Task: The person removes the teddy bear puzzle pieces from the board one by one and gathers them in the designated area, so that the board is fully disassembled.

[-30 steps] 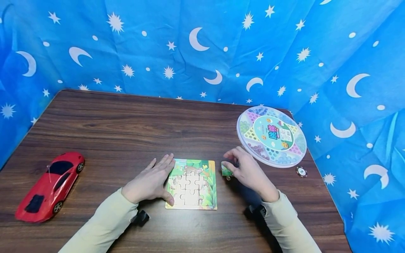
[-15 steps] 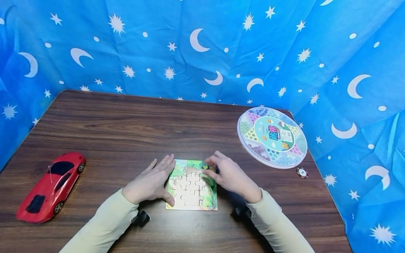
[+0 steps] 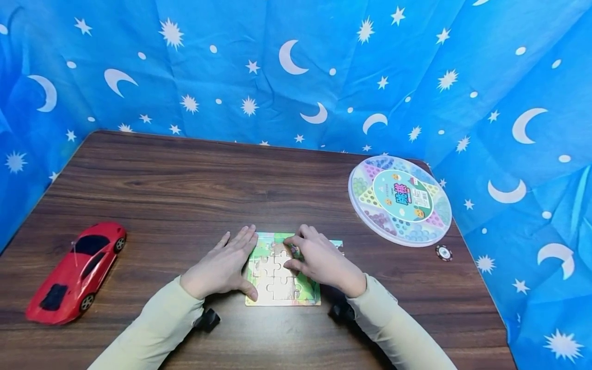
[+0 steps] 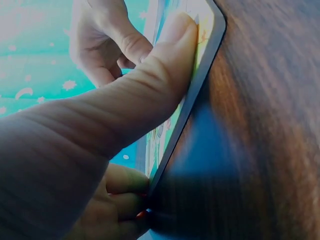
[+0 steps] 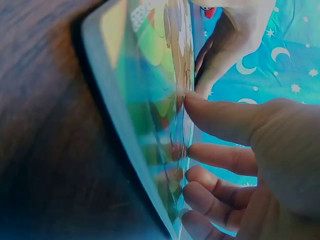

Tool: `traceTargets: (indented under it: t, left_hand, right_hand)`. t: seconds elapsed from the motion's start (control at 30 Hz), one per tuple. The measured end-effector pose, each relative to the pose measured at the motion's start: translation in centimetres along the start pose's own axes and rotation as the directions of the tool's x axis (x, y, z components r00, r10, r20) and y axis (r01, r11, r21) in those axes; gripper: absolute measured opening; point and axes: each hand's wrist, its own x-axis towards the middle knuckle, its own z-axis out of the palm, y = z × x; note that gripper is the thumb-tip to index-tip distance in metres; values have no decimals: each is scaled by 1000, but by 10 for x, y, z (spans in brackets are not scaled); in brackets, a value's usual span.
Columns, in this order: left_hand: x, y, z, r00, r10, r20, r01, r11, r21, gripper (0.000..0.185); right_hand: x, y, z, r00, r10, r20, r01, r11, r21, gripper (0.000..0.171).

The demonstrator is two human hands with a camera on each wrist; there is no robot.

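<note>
Jigsaw puzzle board (image 3: 282,288) lies on the wooden surface (image 3: 185,185). Left hand (image 3: 222,267) presses its edge, fingers straight. Right hand (image 3: 319,262) pinches a puzzle piece (image 3: 294,251) over it.

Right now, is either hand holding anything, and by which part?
The right hand pinches a small puzzle piece at its edge, over the puzzle board. The left hand lies flat, thumb pressing the board's left edge, gripping nothing.

A square jigsaw puzzle (image 3: 282,277) with a green picture lies flat on the table's near middle. A small loose piece (image 3: 336,244) lies at its 2 o'clock corner.
</note>
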Motion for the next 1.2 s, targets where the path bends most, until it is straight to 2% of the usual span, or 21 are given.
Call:
traceTargets:
  t: [0.27, 0.63, 0.9, 1.2]
  left_hand:
    - [0, -1, 1, 1000, 2, -8, -2, 1000, 6, 131]
    - [0, -1, 0, 1000, 15, -9, -14, 1000, 13, 131]
    - [1, -2, -3, 1000, 15, -8, -15, 1000, 11, 130]
    - [0, 0, -1, 1000, 13, -7, -13, 1000, 12, 131]
  right_hand:
    - [3, -2, -1, 1000, -8, 24, 10, 999, -51, 48]
    - [4, -7, -3, 1000, 22, 23, -18, 986, -165, 49]
    - [12, -9, -6, 995, 69, 67, -58, 986, -158, 48]
    - [15, -7, -2, 993, 99, 67, -94, 993, -73, 54]
